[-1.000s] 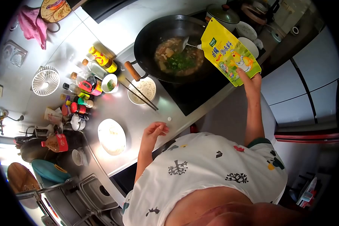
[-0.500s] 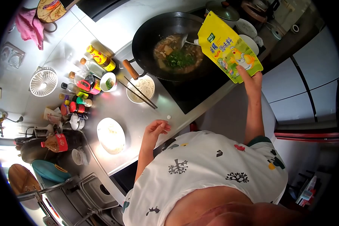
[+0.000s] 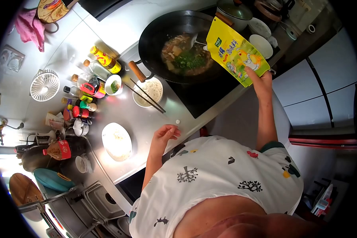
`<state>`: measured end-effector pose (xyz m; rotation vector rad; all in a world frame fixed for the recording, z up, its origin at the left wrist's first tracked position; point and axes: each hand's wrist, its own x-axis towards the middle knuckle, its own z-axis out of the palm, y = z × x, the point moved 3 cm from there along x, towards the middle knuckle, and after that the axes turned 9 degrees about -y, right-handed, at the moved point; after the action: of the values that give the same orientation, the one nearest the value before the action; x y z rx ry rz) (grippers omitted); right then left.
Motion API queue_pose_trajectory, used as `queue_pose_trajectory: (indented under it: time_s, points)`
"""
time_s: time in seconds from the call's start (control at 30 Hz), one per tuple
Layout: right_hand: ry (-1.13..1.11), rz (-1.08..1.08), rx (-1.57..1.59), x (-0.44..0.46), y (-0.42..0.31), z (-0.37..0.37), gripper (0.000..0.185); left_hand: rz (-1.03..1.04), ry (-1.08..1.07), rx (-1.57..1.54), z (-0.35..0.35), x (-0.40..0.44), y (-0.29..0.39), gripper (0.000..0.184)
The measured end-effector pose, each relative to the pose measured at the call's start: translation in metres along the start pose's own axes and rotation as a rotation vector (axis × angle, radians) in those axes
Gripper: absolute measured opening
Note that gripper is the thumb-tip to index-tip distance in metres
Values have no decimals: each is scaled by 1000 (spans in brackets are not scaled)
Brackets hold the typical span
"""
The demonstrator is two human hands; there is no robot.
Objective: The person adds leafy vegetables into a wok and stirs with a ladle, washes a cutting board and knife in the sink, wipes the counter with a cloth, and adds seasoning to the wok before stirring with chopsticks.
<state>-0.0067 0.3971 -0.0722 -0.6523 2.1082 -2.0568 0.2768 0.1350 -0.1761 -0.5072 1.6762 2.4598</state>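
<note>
My right hand (image 3: 260,83) grips the lower end of a yellow-green seasoning pouch (image 3: 236,53) with a chicken printed on it. The pouch is tilted, its white spout (image 3: 206,47) pointing over the black wok (image 3: 154,29). In the wok lies a brothy stew (image 3: 174,51) with chopped greens (image 3: 188,60) on top and a metal ladle (image 3: 193,41) resting in it. Whether anything flows from the spout, I cannot tell. My left hand (image 3: 164,137) hovers near the counter edge, empty, fingers loosely curled and apart. A small white cap (image 3: 177,122) lies just beyond its fingertips.
A bowl of noodles (image 3: 151,90) with chopsticks (image 3: 146,97) across it stands beside the wok's wooden handle (image 3: 137,71). An oval plate (image 3: 117,142) lies on the counter. Several bottles (image 3: 106,59) line the wall. A lidded pot (image 3: 236,16) and white bowls (image 3: 261,45) sit to the right.
The pouch in my right hand has shifted slightly left and up, its spout a little farther over the wok. My left hand has barely moved.
</note>
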Motion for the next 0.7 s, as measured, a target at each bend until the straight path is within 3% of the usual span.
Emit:
queue_pose_trajectory:
  time_s: [0.3,0.7]
  points:
    - [62,-97,62,-6,-2,4,35,5,-10,-7,0,3,-2,22]
    - [123,11,162,-15,16,-7,38,4,-42,18,15,10,5,22]
